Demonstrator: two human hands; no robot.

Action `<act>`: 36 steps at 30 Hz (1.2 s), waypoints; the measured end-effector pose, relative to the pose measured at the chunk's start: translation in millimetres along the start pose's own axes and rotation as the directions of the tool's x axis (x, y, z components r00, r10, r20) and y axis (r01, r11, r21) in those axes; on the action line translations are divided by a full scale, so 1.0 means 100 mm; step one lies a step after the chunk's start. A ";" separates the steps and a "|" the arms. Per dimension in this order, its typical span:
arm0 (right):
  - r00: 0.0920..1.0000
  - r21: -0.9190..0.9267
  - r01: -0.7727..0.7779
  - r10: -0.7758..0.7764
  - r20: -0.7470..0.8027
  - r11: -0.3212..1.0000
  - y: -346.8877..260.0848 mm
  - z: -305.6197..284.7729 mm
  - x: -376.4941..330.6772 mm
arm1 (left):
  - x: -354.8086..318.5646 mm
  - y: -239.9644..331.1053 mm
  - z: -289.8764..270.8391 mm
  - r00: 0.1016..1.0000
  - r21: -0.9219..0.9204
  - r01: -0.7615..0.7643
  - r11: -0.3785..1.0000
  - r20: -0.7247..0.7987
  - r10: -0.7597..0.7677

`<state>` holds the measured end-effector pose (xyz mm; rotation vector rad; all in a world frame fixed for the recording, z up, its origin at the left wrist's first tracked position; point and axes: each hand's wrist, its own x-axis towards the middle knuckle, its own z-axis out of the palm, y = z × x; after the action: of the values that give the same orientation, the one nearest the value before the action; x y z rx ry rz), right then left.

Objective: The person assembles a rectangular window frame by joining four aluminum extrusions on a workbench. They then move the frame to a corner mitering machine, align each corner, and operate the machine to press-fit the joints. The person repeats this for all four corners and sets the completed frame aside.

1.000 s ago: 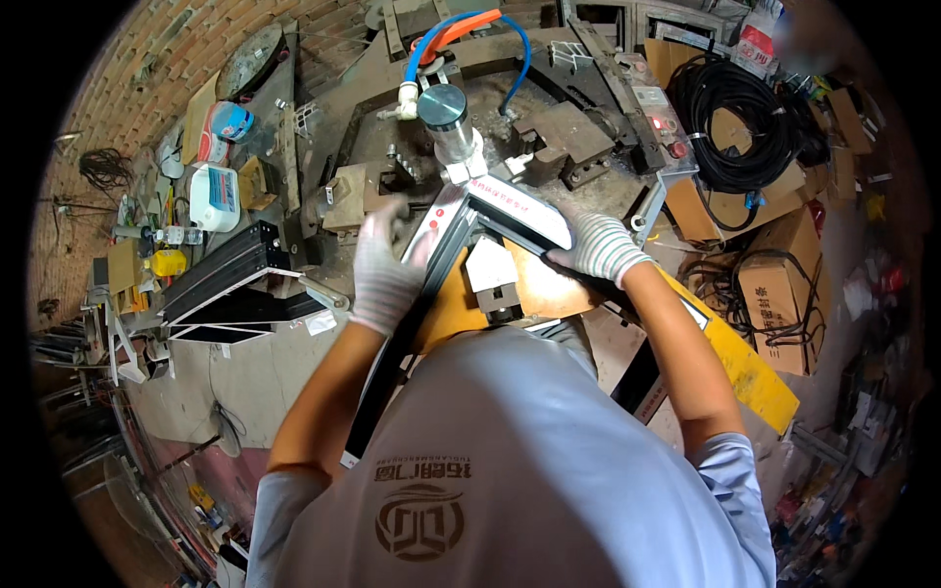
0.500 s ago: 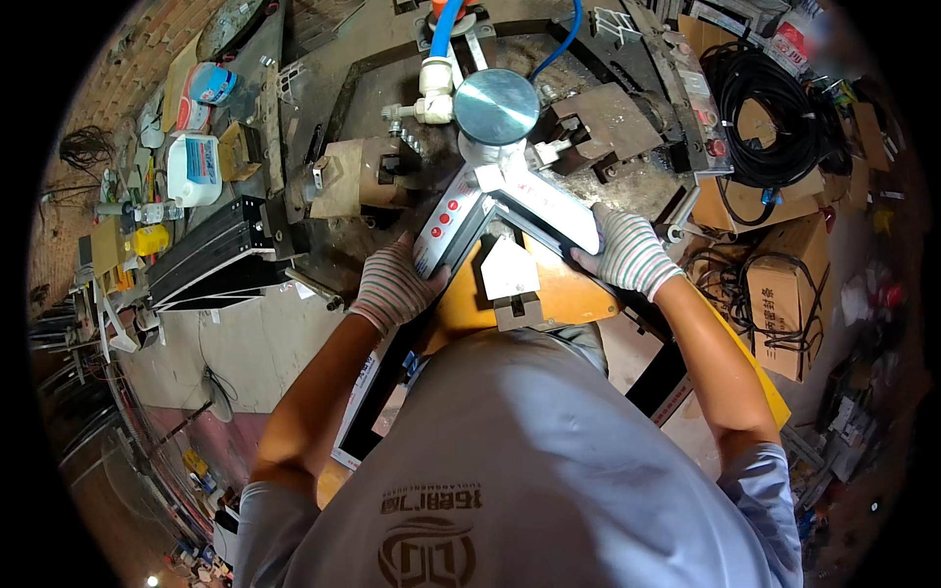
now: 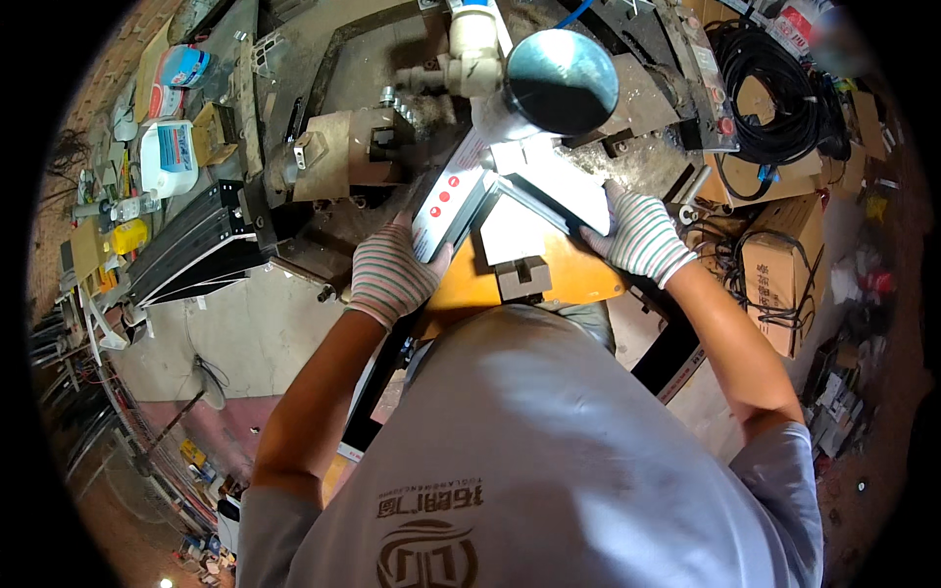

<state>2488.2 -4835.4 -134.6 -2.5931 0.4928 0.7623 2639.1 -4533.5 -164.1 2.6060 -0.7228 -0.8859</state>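
Two aluminium profile bars of a frame meet in a corner under a round metal cap [image 3: 562,83]. White film with red marks covers the left bar [image 3: 449,201]; white film lies on the right bar [image 3: 573,191]. My left hand [image 3: 397,272], in a striped glove, is closed round the left bar. The right bar is gripped by my gloved right hand [image 3: 644,235], thumb on the inner side. Inside the corner sits a white pointed block [image 3: 513,235], with a notched grey block [image 3: 523,278] just nearer me on an orange plate [image 3: 580,282].
Brown metal blocks, one at left [image 3: 333,162], flank the corner on the machine bed. A pale valve fitting [image 3: 473,54] stands behind. Dark profiles [image 3: 196,240], a white jug [image 3: 169,157] and a yellow bottle [image 3: 128,235] are left. Coiled black cable [image 3: 765,93] and a carton [image 3: 774,279] are right.
My view has leaned forward, so the round cap looks larger and farther right. Both hands keep their hold on the bars, and the frame corner stays beneath the cap.
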 end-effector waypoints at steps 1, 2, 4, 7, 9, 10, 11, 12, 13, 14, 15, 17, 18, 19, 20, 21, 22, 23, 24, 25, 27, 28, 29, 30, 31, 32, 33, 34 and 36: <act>1.000 -0.012 0.004 -0.004 -0.017 1.000 0.00 0.01 0.01 | -0.02 0.04 -0.01 1.000 0.027 -0.005 1.000 -0.024 0.006; 0.999 -0.019 0.006 -0.006 -0.036 1.000 0.01 0.02 0.01 | -0.02 0.05 -0.02 1.000 0.043 -0.007 0.999 -0.027 0.009; 0.999 -0.018 0.012 -0.013 -0.044 1.000 0.02 0.03 0.02 | -0.02 0.05 -0.04 0.999 0.076 -0.013 0.997 -0.033 0.016; 0.997 0.015 0.013 -0.012 -0.071 1.000 0.07 0.08 0.01 | -0.02 0.05 -0.03 0.996 0.085 -0.061 0.995 -0.059 0.066; 0.996 -0.008 0.028 -0.028 -0.083 1.000 0.08 0.10 0.02 | -0.02 0.03 -0.03 0.994 0.101 -0.083 0.991 -0.067 0.091; 0.995 -0.015 0.041 -0.043 -0.093 0.999 0.09 0.12 0.02 | -0.01 0.03 -0.04 0.996 0.110 -0.072 0.991 -0.044 0.078; 0.991 -0.017 0.067 -0.069 -0.112 0.998 0.08 0.11 0.02 | 0.00 0.03 -0.05 0.998 0.118 -0.061 0.991 -0.020 0.064; 0.997 -0.016 0.034 -0.035 -0.076 0.999 0.03 0.06 0.01 | 0.01 0.03 -0.06 0.999 0.127 -0.051 0.991 0.003 0.051; 0.996 -0.005 0.042 -0.042 -0.081 0.999 0.04 0.07 0.00 | 0.00 0.03 -0.03 0.998 0.127 -0.055 0.990 -0.025 0.059; 0.995 0.004 0.051 -0.050 -0.091 0.999 0.05 0.07 0.01 | 0.00 0.04 -0.02 0.998 0.124 -0.058 0.991 -0.025 0.061; 0.994 0.003 0.051 -0.050 -0.094 0.999 0.06 0.08 0.00 | -0.01 0.04 -0.01 0.998 0.121 -0.060 0.991 -0.024 0.064; 0.994 0.000 0.050 -0.049 -0.101 0.999 0.08 0.10 -0.02 | -0.01 0.03 0.01 0.996 0.097 -0.084 0.992 -0.035 0.087; 0.993 0.000 0.054 -0.054 -0.104 0.999 0.10 0.10 -0.02 | -0.01 0.04 0.00 0.996 0.102 -0.077 0.992 -0.029 0.080; 0.993 0.000 0.058 -0.058 -0.107 0.998 0.11 0.10 -0.01 | -0.01 0.07 -0.01 0.997 0.108 -0.070 0.992 -0.022 0.073; 0.992 -0.001 0.064 -0.064 -0.110 0.998 0.11 0.10 0.00 | -0.02 0.08 -0.03 0.998 0.112 -0.061 0.992 -0.016 0.064; 0.993 -0.005 0.067 -0.067 -0.098 0.998 0.10 0.09 0.00 | -0.02 0.09 -0.05 0.998 0.115 -0.059 0.992 -0.012 0.061; 0.993 -0.008 0.066 -0.066 -0.100 0.998 0.09 0.08 0.00 | -0.02 0.09 -0.07 0.998 0.118 -0.056 0.991 -0.008 0.058; 0.992 -0.013 0.066 -0.067 -0.104 0.998 0.09 0.08 0.00 | -0.02 0.10 -0.07 0.998 0.118 -0.053 0.992 -0.007 0.055; 0.992 -0.019 0.066 -0.068 -0.107 0.998 0.09 0.07 0.00 | -0.01 0.09 -0.06 0.998 0.112 -0.059 0.992 -0.015 0.061; 0.990 -0.018 0.070 -0.072 -0.121 0.997 0.08 0.06 -0.02 | -0.01 0.07 -0.04 0.997 0.107 -0.065 0.992 -0.022 0.068; 0.993 -0.003 0.057 -0.057 -0.107 0.998 0.09 0.06 -0.02 | -0.01 0.05 -0.01 0.997 0.102 -0.069 0.992 -0.034 0.073; 0.994 0.004 0.051 -0.050 -0.099 0.999 0.10 0.06 -0.02 | -0.01 0.05 0.00 0.997 0.101 -0.068 0.993 -0.039 0.072; 0.993 0.016 0.043 -0.041 -0.108 0.999 0.10 0.06 -0.02 | -0.01 0.06 -0.01 0.996 0.099 -0.070 0.993 -0.042 0.074; 0.993 0.027 0.035 -0.032 -0.116 0.999 0.10 0.07 -0.01 | -0.02 0.07 -0.03 0.996 0.101 -0.075 0.992 -0.045 0.080; 0.992 0.039 0.027 -0.022 -0.124 0.999 0.11 0.08 -0.01 | -0.02 0.09 -0.05 0.995 0.102 -0.081 0.991 -0.048 0.086; 0.991 0.039 0.035 -0.030 -0.132 0.999 0.11 0.08 -0.01 | -0.03 0.10 -0.08 0.995 0.103 -0.084 0.991 -0.052 0.089; 0.989 0.039 0.043 -0.037 -0.140 0.998 0.11 0.09 -0.01 | -0.04 0.09 -0.08 0.994 0.103 -0.093 0.990 -0.042 0.098; 0.988 0.039 0.051 -0.045 -0.148 0.998 0.12 0.10 -0.02 | -0.04 0.04 -0.06 0.994 0.102 -0.102 0.989 -0.031 0.106; 0.983 0.020 0.092 -0.088 -0.163 0.996 0.13 0.09 -0.03 | -0.03 0.02 -0.04 0.995 0.114 -0.094 0.989 -0.021 0.097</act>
<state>2476.1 -4841.8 -143.3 -2.6444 0.4260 0.5146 2638.8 -4533.4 -158.4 2.6498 -0.9065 -0.8032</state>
